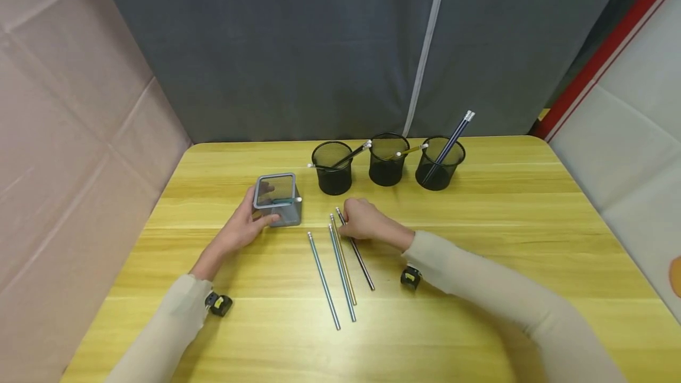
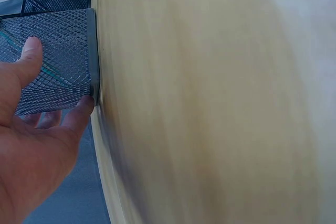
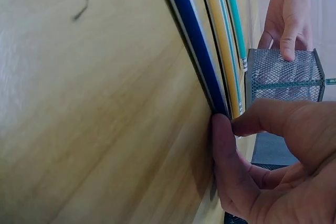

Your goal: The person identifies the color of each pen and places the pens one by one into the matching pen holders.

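My left hand (image 1: 242, 229) grips a square grey mesh pencil holder (image 1: 289, 215), its thumb on the near side and fingers around the far side. A teal pencil leans inside the holder, its white eraser over the rim. My right hand (image 1: 367, 220) pinches a dark blue pencil (image 3: 190, 35) near its eraser end, between thumb and forefinger. Beside that pencil on the table lie a gold pencil (image 1: 346, 270) and two teal pencils, the leftmost teal pencil (image 1: 323, 281) a little apart from the others.
Behind the hands stand three round black mesh cups. The left cup (image 1: 334, 182) holds black pencils, the middle cup (image 1: 385, 173) gold pencils, the right cup (image 1: 437, 177) dark blue pencils. A grey curtain (image 1: 276, 52) hangs behind the wooden table (image 1: 511, 217).
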A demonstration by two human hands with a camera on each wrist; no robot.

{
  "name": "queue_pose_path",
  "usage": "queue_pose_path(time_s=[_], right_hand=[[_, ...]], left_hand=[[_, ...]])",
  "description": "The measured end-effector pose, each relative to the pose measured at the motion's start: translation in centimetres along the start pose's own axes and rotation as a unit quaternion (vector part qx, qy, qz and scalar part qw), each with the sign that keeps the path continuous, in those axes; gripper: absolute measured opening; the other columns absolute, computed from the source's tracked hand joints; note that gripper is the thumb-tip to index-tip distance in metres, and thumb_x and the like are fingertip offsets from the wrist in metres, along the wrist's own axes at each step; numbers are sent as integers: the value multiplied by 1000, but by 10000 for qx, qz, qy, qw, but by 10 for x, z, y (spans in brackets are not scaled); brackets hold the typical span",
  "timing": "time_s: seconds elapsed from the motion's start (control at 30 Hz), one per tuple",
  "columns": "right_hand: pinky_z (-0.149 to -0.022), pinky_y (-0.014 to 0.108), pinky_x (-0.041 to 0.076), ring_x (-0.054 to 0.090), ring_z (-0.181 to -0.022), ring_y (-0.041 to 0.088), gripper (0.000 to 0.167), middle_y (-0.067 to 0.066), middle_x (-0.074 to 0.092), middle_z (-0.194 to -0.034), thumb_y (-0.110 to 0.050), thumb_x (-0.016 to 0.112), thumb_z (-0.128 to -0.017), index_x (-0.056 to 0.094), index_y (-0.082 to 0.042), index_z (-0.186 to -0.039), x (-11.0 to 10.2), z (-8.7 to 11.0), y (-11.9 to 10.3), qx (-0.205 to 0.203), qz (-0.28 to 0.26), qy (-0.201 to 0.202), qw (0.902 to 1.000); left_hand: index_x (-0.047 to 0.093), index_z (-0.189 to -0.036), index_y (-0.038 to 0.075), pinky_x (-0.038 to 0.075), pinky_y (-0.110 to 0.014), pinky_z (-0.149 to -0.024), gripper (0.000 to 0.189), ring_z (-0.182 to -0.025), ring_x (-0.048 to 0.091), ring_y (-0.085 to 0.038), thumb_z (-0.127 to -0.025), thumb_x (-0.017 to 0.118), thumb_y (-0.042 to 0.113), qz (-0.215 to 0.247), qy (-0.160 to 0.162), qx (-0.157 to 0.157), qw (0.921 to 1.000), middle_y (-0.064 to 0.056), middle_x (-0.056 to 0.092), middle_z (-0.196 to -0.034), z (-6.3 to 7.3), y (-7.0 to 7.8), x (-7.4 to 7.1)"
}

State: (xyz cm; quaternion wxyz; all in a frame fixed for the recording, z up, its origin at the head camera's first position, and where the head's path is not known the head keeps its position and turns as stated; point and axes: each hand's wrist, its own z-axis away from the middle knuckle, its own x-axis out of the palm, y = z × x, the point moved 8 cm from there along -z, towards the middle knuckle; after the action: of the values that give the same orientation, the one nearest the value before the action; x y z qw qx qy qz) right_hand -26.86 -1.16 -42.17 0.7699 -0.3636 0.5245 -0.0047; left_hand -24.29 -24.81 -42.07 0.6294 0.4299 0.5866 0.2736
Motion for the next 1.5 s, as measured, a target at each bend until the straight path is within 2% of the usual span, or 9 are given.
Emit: queue_pose_path(time_s=[0.2, 0.33, 0.57, 0.67, 0.8, 0.87, 1.13, 1.37, 1.5], right_hand=[[-40, 20, 37, 51, -36, 9, 48, -4, 49, -40, -6, 72, -83, 43, -17, -46, 1, 0, 4, 133, -281, -133, 9994], [-41, 19, 37, 47, -37, 9, 48, -6, 45, -41, -7, 72, -84, 43, -17, -48, 3, -1, 7, 183, -489, -272, 9983], [-42, 20, 45, 53, -40, 13, 46, -6, 40, -42, -4, 70, -88, 44, -15, -52, 2, 0, 11, 137, -892, -353, 9953], [-43, 22, 48, 55, -43, 13, 35, -3, 46, -49, -4, 70, -89, 50, -11, -61, 2, 2, 13, 220, -1073, -366, 9933], [-46, 25, 53, 60, -49, 16, 13, 5, 59, -66, -4, 70, -90, 58, -4, -85, 1, 6, 17, 400, -1426, -422, 9881], [-48, 27, 55, 62, -52, 17, 11, 8, 62, -73, -4, 69, -91, 58, -1, -94, 1, 8, 19, 462, -1569, -438, 9856], [-53, 32, 58, 63, -57, 21, 10, 9, 61, -81, -1, 66, -90, 58, -1, -97, -10, 15, 27, 426, -1816, -272, 9821], [-57, 36, 60, 59, -58, 20, 12, 11, 60, -84, 2, 63, -90, 56, 2, -100, -18, 21, 36, 355, -2422, -272, 9692], [-58, 40, 60, 58, -60, 21, 13, 12, 58, -85, 3, 61, -90, 56, 4, -102, -26, 26, 41, 126, -2780, -223, 9602]], left_hand=[[15, -160, 6, 29, -55, -116, 82, -145, 28, -43, -98, 68, 6, 28, -7, 39, 10000, -25, 32, -157, 1, 1, 1], [15, -160, 7, 29, -55, -115, 81, -145, 28, -43, -98, 67, 6, 59, -15, 42, 10000, -24, 31, -157, 1, 1, 1], [14, -160, 6, 31, -56, -114, 82, -144, 29, -44, -98, 67, 6, 64, -27, 44, 10000, -25, 31, -157, 0, 0, 1], [13, -160, 6, 31, -55, -114, 82, -145, 28, -44, -98, 67, 6, 53, -32, 26, 10000, -25, 31, -157, 0, 0, 1], [13, -160, 6, 31, -55, -115, 83, -145, 28, -43, -98, 67, 6, 50, -27, 29, 10000, -25, 31, -157, 0, 0, 1], [13, -160, 6, 30, -55, -115, 83, -145, 28, -43, -98, 67, 5, 44, -26, 45, 10000, -25, 31, -157, 0, 0, 1], [14, -160, 6, 30, -55, -115, 81, -144, 29, -44, -98, 67, 4, 58, -15, 35, 10000, -25, 31, -157, 1, 2, 1], [16, -159, 4, 29, -55, -116, 79, -143, 31, -45, -98, 67, 2, 24, -13, 98, 9999, -25, 33, -156, 1, 3, 1], [15, -159, 4, 29, -55, -116, 80, -143, 30, -45, -98, 67, 3, -2, -16, 95, 10000, -25, 32, -156, 1, 3, 1]])
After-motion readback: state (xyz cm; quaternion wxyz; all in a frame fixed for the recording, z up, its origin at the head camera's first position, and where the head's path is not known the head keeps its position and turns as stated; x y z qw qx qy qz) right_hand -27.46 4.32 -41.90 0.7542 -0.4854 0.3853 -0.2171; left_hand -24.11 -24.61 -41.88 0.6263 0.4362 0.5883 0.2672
